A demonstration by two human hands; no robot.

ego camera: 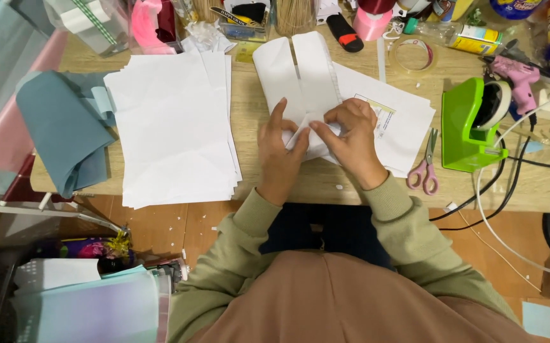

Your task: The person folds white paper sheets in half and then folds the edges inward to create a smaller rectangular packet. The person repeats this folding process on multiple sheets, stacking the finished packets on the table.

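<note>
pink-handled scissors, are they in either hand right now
No, the pink-handled scissors lie on the wooden table right of both hands, which pinch the folded white paper.

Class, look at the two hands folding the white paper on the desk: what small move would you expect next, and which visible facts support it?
Probably pressing the fold flat. The left hand and right hand both pinch the near end of the folded white paper, where a small flap stands raised between the fingertips, not yet creased against the wooden desk.
</note>
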